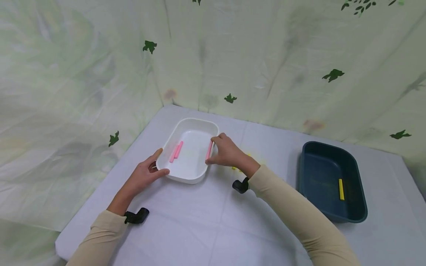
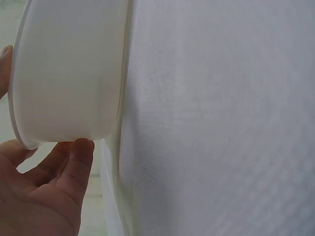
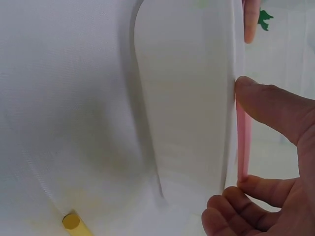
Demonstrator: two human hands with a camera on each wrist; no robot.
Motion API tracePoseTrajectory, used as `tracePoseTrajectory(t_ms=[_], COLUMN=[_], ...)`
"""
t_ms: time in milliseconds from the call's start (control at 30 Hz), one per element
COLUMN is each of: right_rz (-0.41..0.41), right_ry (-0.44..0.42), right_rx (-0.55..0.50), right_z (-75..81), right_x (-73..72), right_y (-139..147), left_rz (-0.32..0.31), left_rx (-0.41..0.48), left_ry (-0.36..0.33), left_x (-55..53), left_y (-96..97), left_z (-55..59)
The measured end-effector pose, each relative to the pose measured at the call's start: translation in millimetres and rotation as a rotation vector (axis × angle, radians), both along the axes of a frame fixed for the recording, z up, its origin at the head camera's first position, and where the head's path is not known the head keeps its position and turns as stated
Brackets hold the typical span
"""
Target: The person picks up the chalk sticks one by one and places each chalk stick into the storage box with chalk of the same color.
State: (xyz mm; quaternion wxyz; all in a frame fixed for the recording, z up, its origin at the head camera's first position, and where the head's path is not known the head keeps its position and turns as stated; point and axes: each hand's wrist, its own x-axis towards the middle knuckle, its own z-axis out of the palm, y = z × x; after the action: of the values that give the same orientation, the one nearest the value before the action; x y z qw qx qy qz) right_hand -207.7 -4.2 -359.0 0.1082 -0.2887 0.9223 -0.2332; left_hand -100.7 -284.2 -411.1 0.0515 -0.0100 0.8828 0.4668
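Observation:
A white plastic basin [image 1: 189, 155] stands on the table with two pink chalk sticks [image 1: 176, 152] lying inside it. My left hand [image 1: 146, 171] grips the basin's near left corner, thumb and fingers spread around it; the left wrist view shows fingertips against the outer wall [image 2: 74, 73]. At the basin's right rim, my right hand [image 1: 227, 151] holds another pink chalk stick [image 3: 243, 142] lengthwise between thumb and fingers. That stick lies along the rim. Yellow pieces [image 1: 234, 168] lie on the table, partly hidden behind the right wrist; one shows as a yellow chalk stick [image 3: 72, 222] in the right wrist view.
A dark blue basin [image 1: 301, 170] stands on the right side of the table, holding one yellow chalk stick [image 1: 341, 189]. White cloth [image 1: 206, 236] covers the table. A pale curtain with green leaf shapes [image 1: 259, 55] hangs behind and to the left.

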Motion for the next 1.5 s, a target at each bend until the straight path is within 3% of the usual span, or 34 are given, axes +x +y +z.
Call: tracePoseTrajectory(t_ms=[233,900,1500], right_rz=[-0.002,-0.065,-0.049], right_ry=[0.002,-0.105,-0.106], right_rx=[0.001,0.05,0.086], right_z=[-0.6,-1.8,-1.0], right_x=[2.1,1.6,-0.1], right_y=[-1.9,-3.4,-2.5], left_rz=[0.004,0.003,0.007], left_rx=[-0.004,-0.002,-0.016], left_ry=[-0.005,0.0,-0.007], left_x=[0.8,-1.5,-3.0], left_y=[-0.8,-1.1,-2.1], left_z=[-0.7,-3.6,-6.8])
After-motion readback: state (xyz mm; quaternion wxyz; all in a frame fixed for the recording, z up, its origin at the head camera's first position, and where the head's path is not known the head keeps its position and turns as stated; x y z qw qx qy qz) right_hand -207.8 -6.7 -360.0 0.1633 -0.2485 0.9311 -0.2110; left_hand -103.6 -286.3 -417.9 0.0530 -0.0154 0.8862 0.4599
